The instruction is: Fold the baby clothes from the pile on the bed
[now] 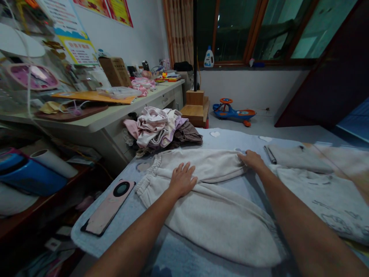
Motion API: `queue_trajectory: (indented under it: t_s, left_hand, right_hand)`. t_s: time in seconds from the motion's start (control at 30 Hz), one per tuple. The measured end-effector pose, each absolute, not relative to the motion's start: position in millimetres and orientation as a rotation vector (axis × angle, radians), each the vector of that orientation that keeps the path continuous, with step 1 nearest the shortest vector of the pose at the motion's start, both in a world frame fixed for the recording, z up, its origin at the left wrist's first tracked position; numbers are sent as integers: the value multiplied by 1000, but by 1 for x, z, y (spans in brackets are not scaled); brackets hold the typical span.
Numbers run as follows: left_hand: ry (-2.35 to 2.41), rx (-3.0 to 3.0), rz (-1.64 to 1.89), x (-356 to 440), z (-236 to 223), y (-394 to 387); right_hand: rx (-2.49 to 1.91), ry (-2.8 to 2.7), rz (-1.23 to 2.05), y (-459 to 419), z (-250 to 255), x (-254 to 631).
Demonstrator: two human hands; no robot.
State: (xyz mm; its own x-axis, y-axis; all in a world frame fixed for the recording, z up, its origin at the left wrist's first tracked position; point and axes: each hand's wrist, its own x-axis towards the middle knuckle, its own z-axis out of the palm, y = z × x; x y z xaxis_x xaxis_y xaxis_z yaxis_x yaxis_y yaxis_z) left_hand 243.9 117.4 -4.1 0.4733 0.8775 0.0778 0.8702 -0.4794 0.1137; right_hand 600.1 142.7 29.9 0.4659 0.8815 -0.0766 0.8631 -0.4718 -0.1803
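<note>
A pair of cream fleece trousers [201, 207] lies folded lengthwise on a pale blue bed sheet [227, 136], with elastic cuffs at the left end. My left hand [183, 179] presses flat on the middle of the trousers, fingers spread and holding nothing. My right hand [252, 161] rests on the far edge of the upper leg, its fingers draped over the fabric without a visible grip. A folded grey garment [300, 157] lies beyond my right hand, and a white printed garment [325, 200] lies to its lower right.
A heap of pink, white and brown clothes [155, 129] sits on the bed's far side. A phone in a pink case [108, 207] lies at the left. A cluttered white desk [115, 115] runs along the wall, with a low shelf [43, 196] below left and a toy ride-on car [233, 111] on the floor beyond.
</note>
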Motion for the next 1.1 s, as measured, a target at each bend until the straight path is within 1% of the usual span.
queue_trajectory:
  t_s: [0.07,0.2,0.37,0.53,0.6,0.7,0.73,0.77,0.87,0.97,1.03,1.1]
  left_hand:
    - [1568,2622,128,245,2,129]
    - [1618,2569,31,245,8,156]
    - [1629,2574,42,240,-1,175]
    - [1639,2584,75,237,-9,177]
    - [1643,2572,75,239,-6,176]
    - [1664,2565,101,245,3,170]
    - [1659,2574,127,248,6,167]
    - [1631,2591,156,251,8,163]
    - [1470,2636,198,258,12,151]
    - [1428,2622,144,262,9,145]
    - [1465,2609,118,262,6,144]
    - [1502,2611,117,262,3,145]
  right_hand:
    - [-2585,-1564,272,140,25,603]
    - [-2506,-1614,223,136,27,605]
    - [-2368,-1503,163,123,32,612]
    - [-2507,-1354,167,108,23,605]
    - [-2548,-1355,40,105,29,592]
    - [-2480,-1456,-189,99,51,561]
    - [-2420,-1539,-169,95,59,548]
    - [-2346,-1662,-70,90,67,533]
    - [-2137,-2072,367,67,76,485]
    - [-2072,-2212,451,39,66,448]
    - [-2082,-2179,445,23,56,435]
    - [-2026,-2152,535,11,49,430]
